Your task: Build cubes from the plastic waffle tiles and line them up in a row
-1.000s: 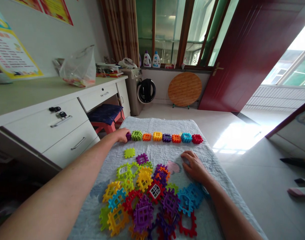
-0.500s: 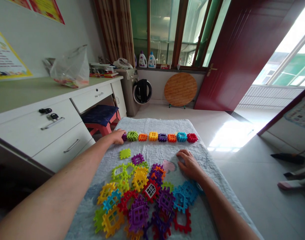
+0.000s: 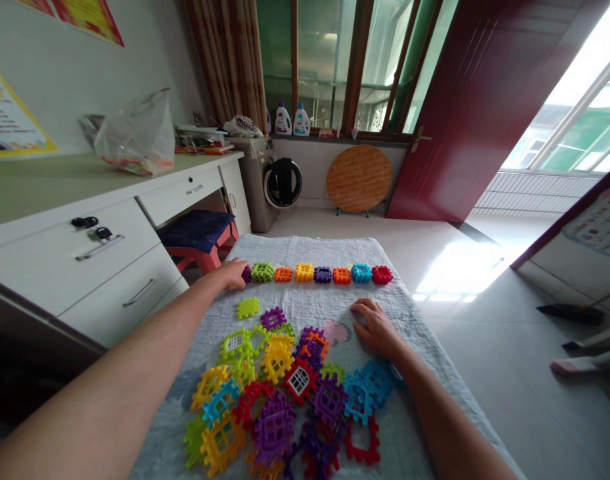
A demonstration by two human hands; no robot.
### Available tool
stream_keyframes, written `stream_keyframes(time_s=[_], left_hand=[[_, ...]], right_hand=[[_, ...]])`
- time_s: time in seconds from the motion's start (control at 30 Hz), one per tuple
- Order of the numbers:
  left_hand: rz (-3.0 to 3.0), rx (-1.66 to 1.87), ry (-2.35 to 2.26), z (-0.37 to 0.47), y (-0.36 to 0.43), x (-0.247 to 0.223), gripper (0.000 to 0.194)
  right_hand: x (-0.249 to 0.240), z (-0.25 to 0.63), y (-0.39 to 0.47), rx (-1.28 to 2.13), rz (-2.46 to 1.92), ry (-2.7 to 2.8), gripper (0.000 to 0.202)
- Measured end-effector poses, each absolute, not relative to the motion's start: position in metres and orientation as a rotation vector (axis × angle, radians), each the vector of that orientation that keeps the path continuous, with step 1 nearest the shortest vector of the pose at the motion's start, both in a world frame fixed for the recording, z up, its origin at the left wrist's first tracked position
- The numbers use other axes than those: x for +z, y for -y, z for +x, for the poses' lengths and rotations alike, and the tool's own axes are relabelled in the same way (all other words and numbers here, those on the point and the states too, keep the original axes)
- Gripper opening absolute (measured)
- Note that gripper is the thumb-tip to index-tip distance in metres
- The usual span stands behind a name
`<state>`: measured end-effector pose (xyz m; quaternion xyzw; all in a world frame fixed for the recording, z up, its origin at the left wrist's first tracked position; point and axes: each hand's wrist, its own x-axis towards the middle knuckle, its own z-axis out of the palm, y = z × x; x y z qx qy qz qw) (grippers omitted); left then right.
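Observation:
My left hand (image 3: 233,274) is closed round a purple block (image 3: 247,274) at the left end of a row of assembled blocks. Beside it stands a green block (image 3: 263,272), followed by orange, yellow (image 3: 305,273), dark purple, orange, blue (image 3: 361,273) and red (image 3: 383,275) ones. My right hand (image 3: 376,325) rests on the cloth, fingers apart, holding nothing. Between my forearms lies a pile of loose notched plates, among them a red one with a white window (image 3: 300,380), a purple one (image 3: 275,428) and blue ones (image 3: 359,398). A lime plate (image 3: 247,307) lies apart.
A pale cloth (image 3: 305,247) covers the table. To the left are a white desk (image 3: 45,260) with a plastic bag (image 3: 139,143) and a stool (image 3: 199,230). Behind stand a washing machine (image 3: 257,180), a round wooden tabletop (image 3: 359,179) and a red door (image 3: 455,113).
The whole view has shifted slightly, so everything appears a little further left. Neither hand has visibly moved relative to the blocks.

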<state>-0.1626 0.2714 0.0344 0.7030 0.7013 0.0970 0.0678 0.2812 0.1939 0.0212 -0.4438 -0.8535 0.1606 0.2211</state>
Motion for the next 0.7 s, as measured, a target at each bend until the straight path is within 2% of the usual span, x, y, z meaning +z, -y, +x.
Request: stream_keyframes(time_s=[0.27,0.57,0.7], left_hand=[[2.084,-0.046,-2.151,-0.1600,-0.2737,0.0358,0.059],[2.084,-0.106,-2.143,-0.1570,-0.2705,0.0396,0.065],[2.070,-0.076,-2.157,-0.1540,-0.2650,0.0437,0.076]], right_hand=[[0.0195,0.2812,-0.1942,0.441,-1.227,2.352,0.032],[0.0200,0.2815,-0.1943,0.445,-1.226,2.353,0.032],[0.0184,0.2821,-0.1950,0.435,-1.222,2.351,0.031]])
